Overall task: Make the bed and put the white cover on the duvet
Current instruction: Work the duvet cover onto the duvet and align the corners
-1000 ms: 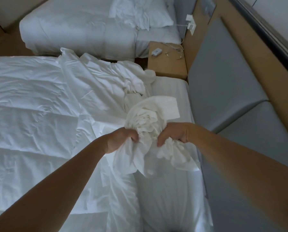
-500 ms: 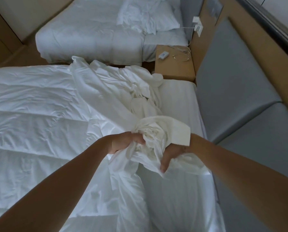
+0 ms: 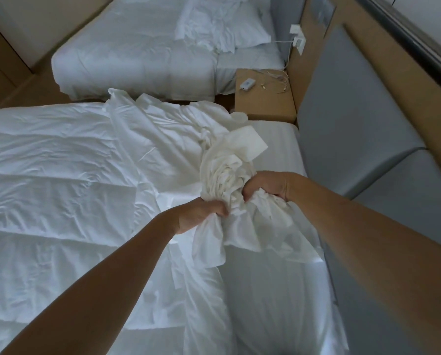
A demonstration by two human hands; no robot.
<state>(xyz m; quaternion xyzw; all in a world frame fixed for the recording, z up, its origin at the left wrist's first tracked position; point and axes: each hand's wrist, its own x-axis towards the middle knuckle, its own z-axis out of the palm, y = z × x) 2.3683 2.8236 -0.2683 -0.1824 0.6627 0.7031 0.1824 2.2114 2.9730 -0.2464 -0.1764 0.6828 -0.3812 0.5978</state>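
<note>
Both my hands are buried in fabric here. My left hand [image 3: 201,213] has its fingers curled round a fistful of the white cover [image 3: 224,175], and my right hand [image 3: 268,187] grips the same bunch just beside it, on the headboard side. The cover is scrunched into a wad held up between them. Loose ends hang down onto the bare mattress [image 3: 278,290], and the rest trails off in a crumpled strip across the bed.

The duvet [image 3: 60,188] lies spread flat over the left part of the bed, with its quilting showing, so it's not covered yet. I reckon I'm at the gathering-up stage, bunching the cover to find a corner or the opening.

Next move, I guess, is working out which edge is the open one (honestly can't tell in this wad), then shaking it out and matching it to a duvet corner.

Further back, the second bed [image 3: 137,55] has its own rumpled linen.
</note>
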